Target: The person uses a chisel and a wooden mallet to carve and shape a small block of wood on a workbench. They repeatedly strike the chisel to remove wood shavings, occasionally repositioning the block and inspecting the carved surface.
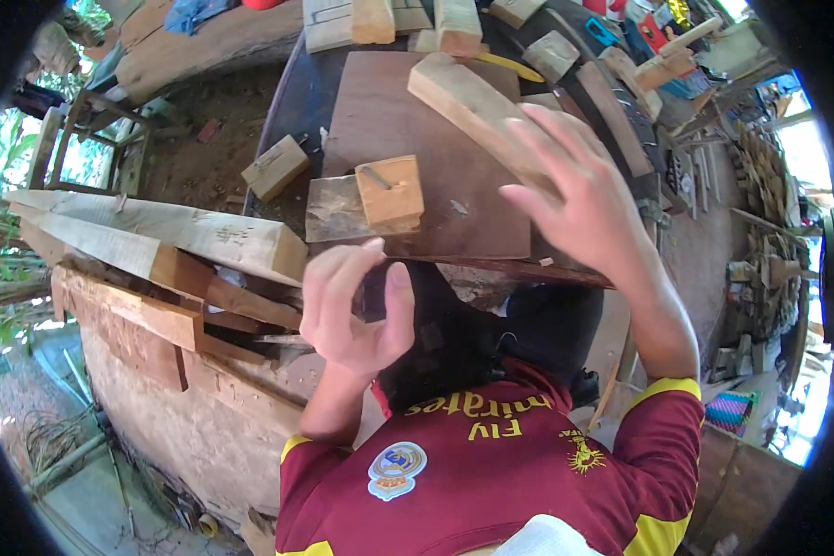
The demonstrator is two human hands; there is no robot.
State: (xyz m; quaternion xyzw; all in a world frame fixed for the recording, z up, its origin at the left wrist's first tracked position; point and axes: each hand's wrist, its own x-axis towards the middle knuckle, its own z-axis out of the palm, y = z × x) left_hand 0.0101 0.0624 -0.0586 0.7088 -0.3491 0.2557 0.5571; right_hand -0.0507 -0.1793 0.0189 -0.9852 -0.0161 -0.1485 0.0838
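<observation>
My left hand hovers at the near edge of a flat brown board. Its fingers are curled but apart, and nothing shows between them. Just beyond it, a small orange-brown wood block sits on a thin, weathered wood piece. A short dark metal piece, like a nail, lies on top of the block. My right hand is stretched out over the near end of a long pale wood bar, fingers apart and slightly blurred. Whether it touches the bar I cannot tell.
Thick timber beams lie at the left, beside a low wall. A loose wood block rests by the board's left edge. More offcuts and a yellow-handled tool lie at the far side. A wooden bench stands far left.
</observation>
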